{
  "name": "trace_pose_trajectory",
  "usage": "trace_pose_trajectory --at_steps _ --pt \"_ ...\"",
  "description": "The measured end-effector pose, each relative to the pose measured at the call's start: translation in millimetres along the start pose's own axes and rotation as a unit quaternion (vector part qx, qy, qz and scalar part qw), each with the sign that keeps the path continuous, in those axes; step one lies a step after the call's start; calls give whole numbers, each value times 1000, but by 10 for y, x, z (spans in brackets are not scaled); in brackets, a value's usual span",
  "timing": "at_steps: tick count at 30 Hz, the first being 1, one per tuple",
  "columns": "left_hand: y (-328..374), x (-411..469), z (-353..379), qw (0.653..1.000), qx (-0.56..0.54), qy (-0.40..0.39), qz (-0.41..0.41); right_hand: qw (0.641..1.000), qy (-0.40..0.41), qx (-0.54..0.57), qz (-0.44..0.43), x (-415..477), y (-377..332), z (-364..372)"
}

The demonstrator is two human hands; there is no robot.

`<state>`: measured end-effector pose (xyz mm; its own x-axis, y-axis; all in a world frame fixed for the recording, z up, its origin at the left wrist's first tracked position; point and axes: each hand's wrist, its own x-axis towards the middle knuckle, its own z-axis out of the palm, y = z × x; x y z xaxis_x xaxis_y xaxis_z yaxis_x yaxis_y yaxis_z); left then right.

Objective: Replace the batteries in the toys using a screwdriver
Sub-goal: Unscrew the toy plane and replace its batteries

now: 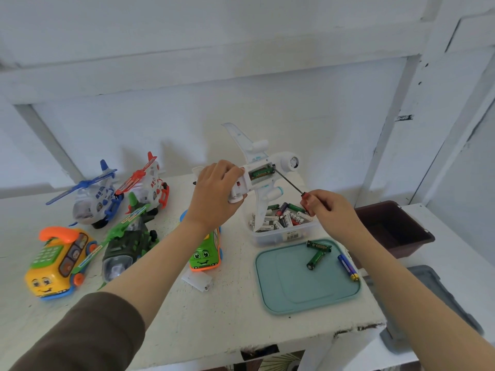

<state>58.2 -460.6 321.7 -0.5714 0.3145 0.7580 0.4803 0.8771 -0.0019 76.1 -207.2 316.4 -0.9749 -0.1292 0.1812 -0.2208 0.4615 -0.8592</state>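
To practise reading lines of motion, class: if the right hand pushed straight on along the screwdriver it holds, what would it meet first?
The white toy plane: the screwdriver in the right hand points into its open battery compartment, and the tip seems to touch it, though depth is unclear.

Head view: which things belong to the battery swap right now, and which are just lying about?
In use: white toy aeroplane held by left hand; red-handled screwdriver in right hand, at the open battery bay; clear plastic tub of batteries; teal tray with three loose batteries.

Lying about: blue-and-white toy helicopter; red-and-white toy helicopter; green toy helicopter; yellow toy telephone; green toy bus; brown plastic bin.
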Motion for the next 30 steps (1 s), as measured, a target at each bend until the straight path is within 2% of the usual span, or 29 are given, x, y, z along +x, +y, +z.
trace_pose_trajectory --at_steps 4,9,13,19,22,27,30 --pt "-1 -5 -24 1000 21 2 -1 999 2 -34 -14 -49 -11 -6" --pt "74 21 -18 997 82 -4 -1 994 60 -89 10 -54 5 77" --pt "124 35 27 992 125 0 21 995 52 -82 21 -88 -52 138" --pt "128 -4 9 997 53 37 52 996 25 -81 -28 -118 -216 157" --pt "113 -39 -3 998 23 40 42 993 8 -102 -52 -93 -282 136" --pt "162 1 -23 998 23 53 35 993 8 -96 -64 -88 -355 231" --pt "212 43 -15 997 50 55 20 993 43 -95 -60 -134 -396 394"
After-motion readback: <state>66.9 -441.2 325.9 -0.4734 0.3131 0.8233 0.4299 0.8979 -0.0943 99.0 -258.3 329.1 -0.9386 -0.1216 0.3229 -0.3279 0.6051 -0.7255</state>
